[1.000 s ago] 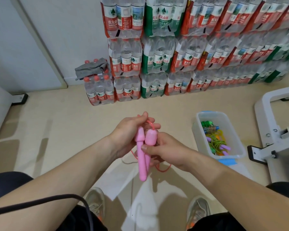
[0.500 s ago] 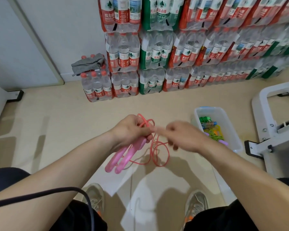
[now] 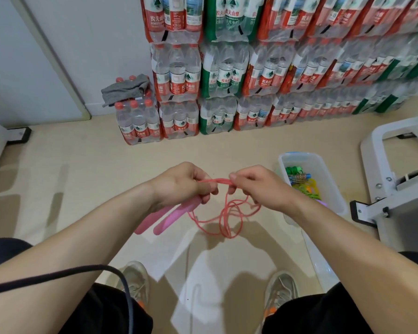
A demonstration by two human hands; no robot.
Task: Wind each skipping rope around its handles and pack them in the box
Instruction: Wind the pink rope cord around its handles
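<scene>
- Beige floor (image 3: 82, 179) runs to stacked water-bottle packs (image 3: 227, 75) at 12 o'clock; a grey cloth (image 3: 124, 89) lies on a low pack at 10 o'clock.
- Left hand (image 3: 179, 184) is curled round both pink handles (image 3: 169, 216), held side by side, their free ends slanting toward 7 o'clock.
- Right hand (image 3: 258, 186) pinches the pink rope (image 3: 225, 218); a short stretch runs taut between the hands, with loose loops hanging at 6 o'clock.
- Clear box (image 3: 297, 155) sits on the floor at 3 o'clock of the hands, with green, yellow and purple ropes (image 3: 302, 182) inside.
</scene>
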